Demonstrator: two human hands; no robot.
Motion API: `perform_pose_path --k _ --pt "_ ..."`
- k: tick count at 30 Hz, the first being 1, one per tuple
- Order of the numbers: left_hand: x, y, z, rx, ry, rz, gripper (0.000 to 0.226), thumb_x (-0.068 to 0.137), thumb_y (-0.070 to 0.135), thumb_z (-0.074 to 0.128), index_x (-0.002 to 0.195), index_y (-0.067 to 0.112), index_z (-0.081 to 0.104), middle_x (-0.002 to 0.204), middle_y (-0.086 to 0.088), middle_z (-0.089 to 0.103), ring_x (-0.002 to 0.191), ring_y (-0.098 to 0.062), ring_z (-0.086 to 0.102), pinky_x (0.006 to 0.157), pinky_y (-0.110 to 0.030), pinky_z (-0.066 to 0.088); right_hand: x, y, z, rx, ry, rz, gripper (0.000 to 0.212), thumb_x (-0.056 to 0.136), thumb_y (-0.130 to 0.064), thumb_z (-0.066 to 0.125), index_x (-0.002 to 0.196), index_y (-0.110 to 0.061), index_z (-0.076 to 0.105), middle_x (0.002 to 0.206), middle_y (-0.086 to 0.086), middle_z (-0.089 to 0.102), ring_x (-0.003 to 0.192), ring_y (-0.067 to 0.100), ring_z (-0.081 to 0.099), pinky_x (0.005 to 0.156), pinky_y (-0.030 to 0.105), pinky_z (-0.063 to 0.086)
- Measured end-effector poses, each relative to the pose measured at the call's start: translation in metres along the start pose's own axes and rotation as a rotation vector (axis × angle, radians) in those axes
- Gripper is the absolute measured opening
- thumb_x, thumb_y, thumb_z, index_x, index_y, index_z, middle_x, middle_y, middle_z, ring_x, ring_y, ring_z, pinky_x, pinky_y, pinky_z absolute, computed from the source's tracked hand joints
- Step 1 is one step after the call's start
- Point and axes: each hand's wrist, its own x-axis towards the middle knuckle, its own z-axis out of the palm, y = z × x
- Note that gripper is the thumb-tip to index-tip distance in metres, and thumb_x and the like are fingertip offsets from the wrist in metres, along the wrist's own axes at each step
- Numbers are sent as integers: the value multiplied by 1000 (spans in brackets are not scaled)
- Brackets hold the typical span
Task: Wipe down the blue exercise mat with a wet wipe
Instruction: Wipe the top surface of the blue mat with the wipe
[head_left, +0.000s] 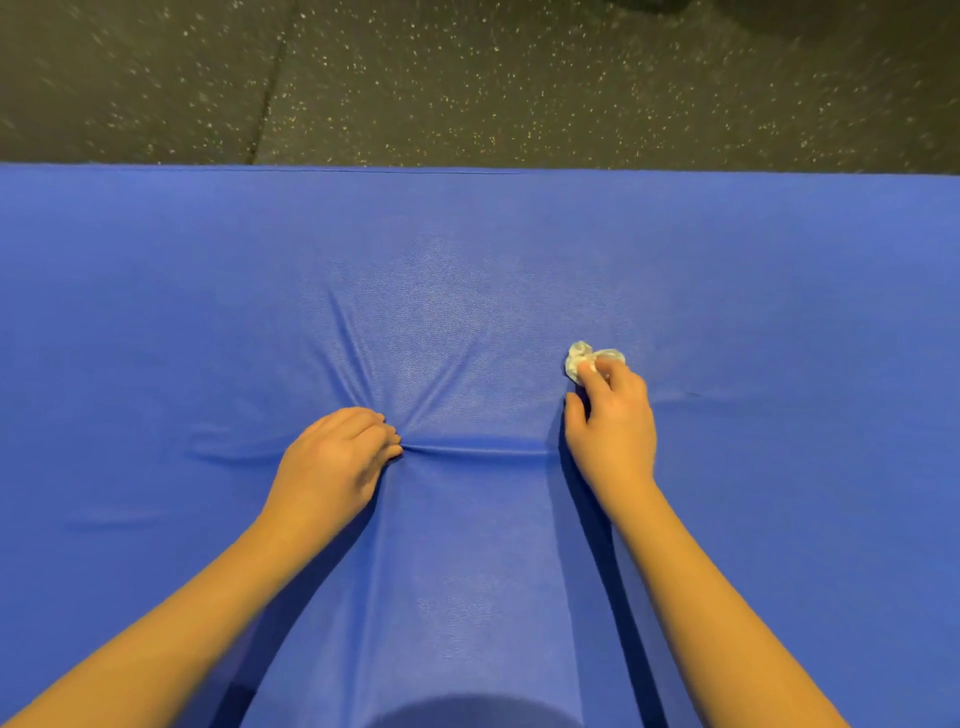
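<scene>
The blue exercise mat (478, 249) fills most of the head view, its far edge running across the upper third. A crumpled white wet wipe (582, 358) lies on the mat right of centre, and my right hand (613, 415) pinches it with its fingertips. My left hand (337, 457) rests on the mat with curled fingers, pressing into the cover. Creases fan out from the left hand's fingertips, and one fold runs across to the right wrist.
Dark speckled rubber floor (519, 78) lies beyond the mat's far edge, with a seam between tiles (270, 88) at the upper left. A rounded shadow (478, 712) falls on the mat at the bottom centre.
</scene>
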Motion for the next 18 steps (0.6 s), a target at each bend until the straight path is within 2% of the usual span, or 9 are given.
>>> perform_pose_path --k 2,6,12,16,18 --pt "2 2 -9 -13 3 -9 38 92 31 44 77 6 69 81 -5 67 77 -26 67 60 -35 55 -9 -7 -1 4 -19 -33 27 83 -15 47 104 -6 62 110 11 58 92 33 52 62 41 47" --pt "6 0 -25 -21 27 4 37 90 33 44 78 9 69 80 -4 67 76 -25 66 54 -39 55 -12 -18 -8 46 11 -27 24 84 -14 44 100 -6 61 106 8 57 89 31 50 61 42 46" --pt "-11 -27 -62 7 34 -59 37 89 36 45 80 9 69 81 -4 67 77 -25 63 60 -38 53 -17 -53 -3 152 -23 -126 26 84 -13 48 103 -8 64 112 5 59 98 32 53 64 41 50" --pt "-38 -56 -89 69 45 -192 12 90 14 66 81 6 70 83 -5 68 80 -29 66 65 -40 50 -37 -88 12 207 -46 -231 22 84 -7 53 102 -9 66 111 5 61 89 31 53 61 38 49" --pt "-50 -66 -96 88 39 -244 6 87 8 68 82 6 70 85 -5 68 82 -30 65 67 -39 48 -46 -105 20 206 -55 -235 23 84 -10 51 100 -7 66 110 7 61 86 33 53 60 39 50"
